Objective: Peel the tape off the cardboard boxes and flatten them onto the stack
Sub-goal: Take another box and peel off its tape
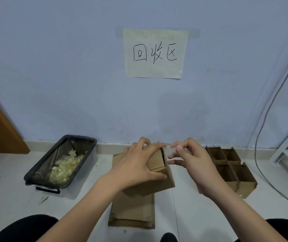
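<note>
**Tape being pulled from a held box, above the flattened stack**

The left hand [138, 165] grips a small brown cardboard box [159, 173], fingers spread and curled over its top and near side, thumb along the lower edge. The box is held off the floor, tilted, directly above a stack of flattened brown cardboard sheets [132, 212] lying on the pale tiled floor [17, 189].

The right hand [192, 159] pinches a strip of clear, crumpled tape [170, 151] between thumb and forefinger, the other fingers loosely curled. The tape runs from the pinch to the box's right upper edge, where it appears attached; exactly where it ends cannot be told.

To the left of the stack stands a dark rectangular plastic bin [61, 161] lined with a clear bag and holding a heap of yellowish crumpled tape [64, 168]. To the right, near the wall, several open brown cardboard boxes [230, 168] stand together on the floor. A pale paper sign with handwritten characters [155, 53] is fixed to the blue wall [52, 67].
</note>
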Demonstrator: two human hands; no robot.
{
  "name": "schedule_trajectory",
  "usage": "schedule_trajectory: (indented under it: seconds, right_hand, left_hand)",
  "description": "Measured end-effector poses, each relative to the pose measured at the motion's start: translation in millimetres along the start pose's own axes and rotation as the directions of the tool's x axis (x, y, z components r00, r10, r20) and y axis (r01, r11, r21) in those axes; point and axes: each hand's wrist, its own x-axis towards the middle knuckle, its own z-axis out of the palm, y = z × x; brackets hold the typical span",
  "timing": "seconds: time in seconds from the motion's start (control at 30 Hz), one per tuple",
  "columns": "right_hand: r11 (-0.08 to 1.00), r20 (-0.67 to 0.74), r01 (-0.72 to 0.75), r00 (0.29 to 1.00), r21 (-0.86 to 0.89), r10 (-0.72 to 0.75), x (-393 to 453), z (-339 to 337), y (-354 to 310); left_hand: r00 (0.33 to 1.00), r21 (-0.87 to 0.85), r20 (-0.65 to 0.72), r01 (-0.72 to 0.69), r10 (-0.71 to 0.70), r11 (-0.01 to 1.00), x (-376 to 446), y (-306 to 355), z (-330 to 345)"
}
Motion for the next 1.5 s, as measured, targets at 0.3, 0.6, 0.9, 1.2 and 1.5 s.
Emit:
schedule_trajectory:
  seconds: [0.3, 0.6, 0.9, 1.2, 1.5]
  right_hand:
    - [0.931, 0.012, -0.064, 0.998, 0.359, 0.064, 6, -4, -4]
    - [0.971, -0.066, -0.034, 0.997, 0.237, 0.051, 8, -5, 2]
    - [0.962, -0.063, -0.115, 0.989, 0.247, 0.134, 15, -6, 6]
    - [0.980, -0.056, -0.054, 0.996, 0.190, 0.065, 15, -10, 8]
    - [0.964, -0.045, -0.068, 0.996, 0.259, 0.082, 17, -15, 11]
  left_hand:
    - [1.000, -0.204, -0.005, 0.009, -0.010, 0.979, -1, -2, 2]
    - [0.997, -0.202, 0.025, -0.072, 0.079, 0.977, -7, 10, 5]
    - [0.991, -0.130, 0.053, -0.112, 0.120, 0.985, -8, 17, 10]
    - [0.989, -0.187, 0.055, -0.125, 0.137, 0.974, -7, 20, 11]
    - [0.987, -0.272, 0.050, -0.134, 0.153, 0.953, -3, 20, 12]
